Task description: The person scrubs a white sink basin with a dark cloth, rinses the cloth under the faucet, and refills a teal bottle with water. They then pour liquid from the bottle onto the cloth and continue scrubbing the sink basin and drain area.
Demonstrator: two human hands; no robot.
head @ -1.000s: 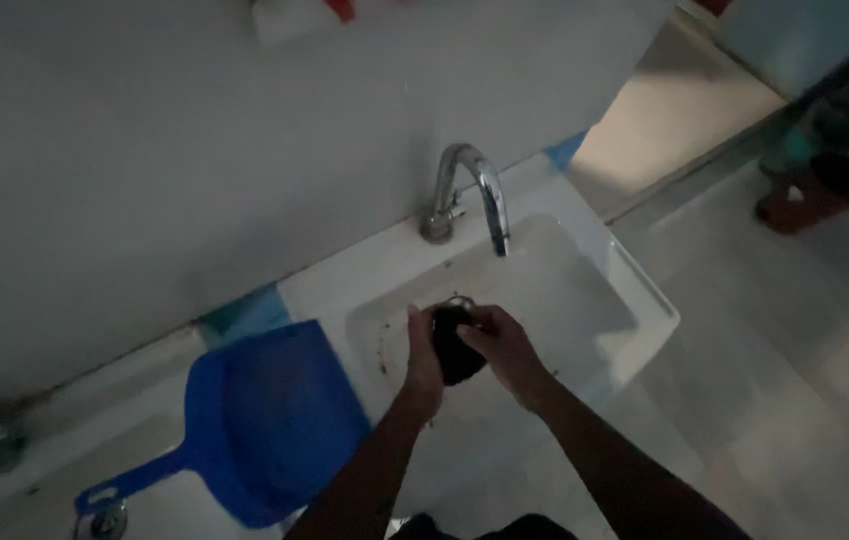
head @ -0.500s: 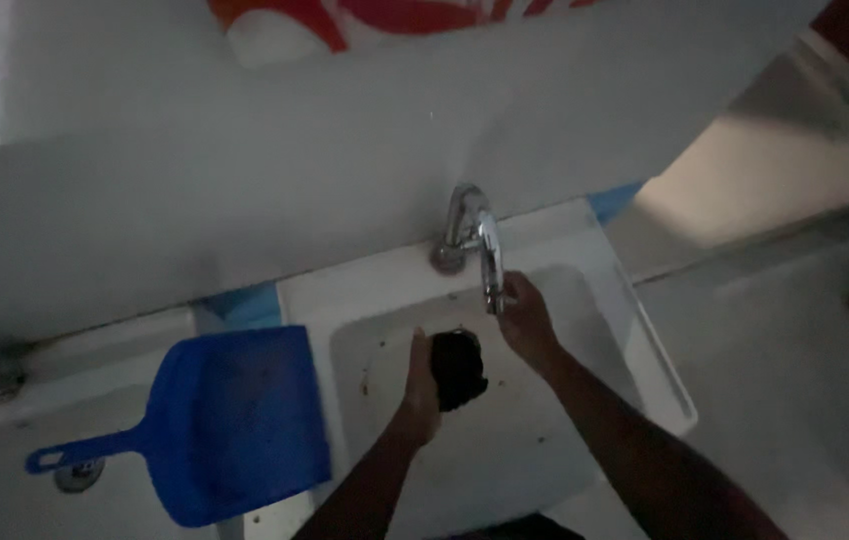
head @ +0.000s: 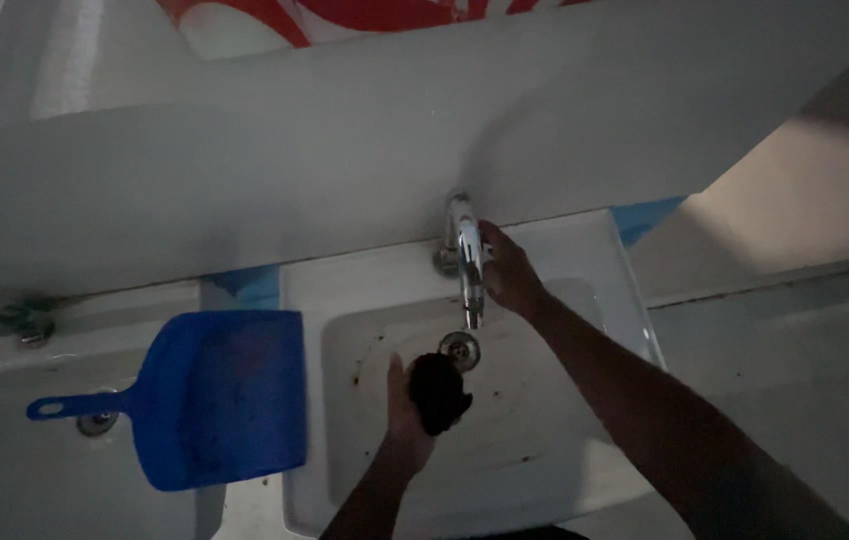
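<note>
Left hand (head: 403, 405) clamped on dark scrubber (head: 438, 392), held over sink (head: 545, 470) drain (head: 461, 349). Right hand (head: 507, 270) wraps tap (head: 466, 262). Blue dustpan (head: 215, 395) left.

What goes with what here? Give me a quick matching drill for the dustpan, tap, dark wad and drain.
Things:
1. dustpan
2. tap
3. dark wad
4. drain

Places or states:
A. held in the left hand over the sink
B. in the sink floor, below the spout
C. blue, lying on the ledge left of the sink
D. touched by the right hand

Pairs: 1-C, 2-D, 3-A, 4-B
</note>
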